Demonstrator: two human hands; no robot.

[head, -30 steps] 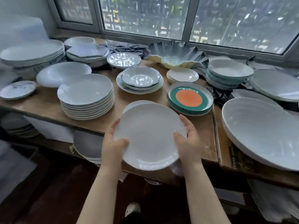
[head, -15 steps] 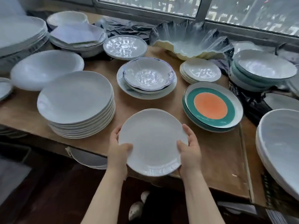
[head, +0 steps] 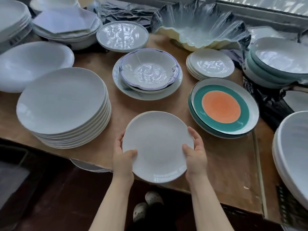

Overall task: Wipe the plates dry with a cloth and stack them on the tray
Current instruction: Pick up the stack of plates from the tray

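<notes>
Wooden table (head: 225, 164) crowded with crockery, spread beneath a window sill.

Tall stack of plain white plates (head: 63, 104) at the near left of the table, close to its front edge. Beside it, farther left, a large white oval bowl (head: 33, 64). At the far right edge, big white bowls (head: 293, 155) nested, partly out of view. At the back, a large frilled shell-shaped bowl (head: 200, 30) with a dark rim. To the right of it, a stack of teal-sided bowls (head: 280, 64).

Right of centre, an orange-and-teal plate (head: 223, 107) on top of a similar one. In the middle, a blue-rimmed scalloped bowl (head: 148, 70) sitting on a wider white plate. Behind that, a glossy white plate (head: 122, 35); to its right, a small stack of white side plates (head: 210, 65).

Near the front edge, a white plate (head: 158, 145) held over another white plate, whose rim shows just behind it. Left hand (head: 123, 157) gripping its left rim, thumb on top, fingers curled beneath. Right hand (head: 195, 155) gripping the right rim likewise.
</notes>
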